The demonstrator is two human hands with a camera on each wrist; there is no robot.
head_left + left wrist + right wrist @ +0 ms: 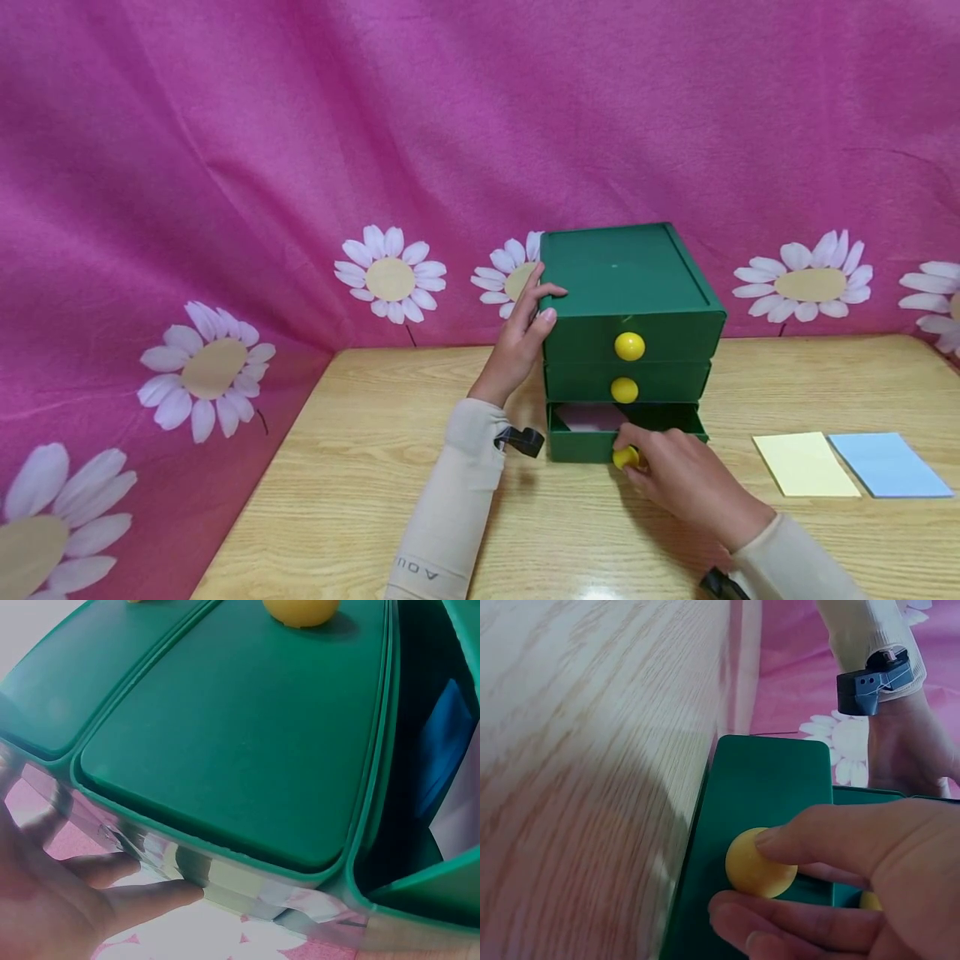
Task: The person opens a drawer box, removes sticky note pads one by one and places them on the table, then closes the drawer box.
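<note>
A green three-drawer box (615, 271) with round yellow knobs stands on the wooden table. Its bottom drawer (579, 447) is pulled partly out, while the upper two are closed. Between thumb and fingers, my right hand (693, 479) pinches the bottom drawer's yellow knob (751, 864). My left hand (517, 346) rests against the box's left side near the top front corner, fingers extended. Inside the bottom drawer lies a pale pinkish sheet (588, 417); the left wrist view also shows a blue piece (446, 746) in there. The rest of the drawer's inside is dark.
To the right of the box, a yellow paper pad (806, 464) and a blue paper pad (890, 465) lie side by side on the table (375, 442). A pink cloth with white daisies (480, 125) hangs behind and at the left.
</note>
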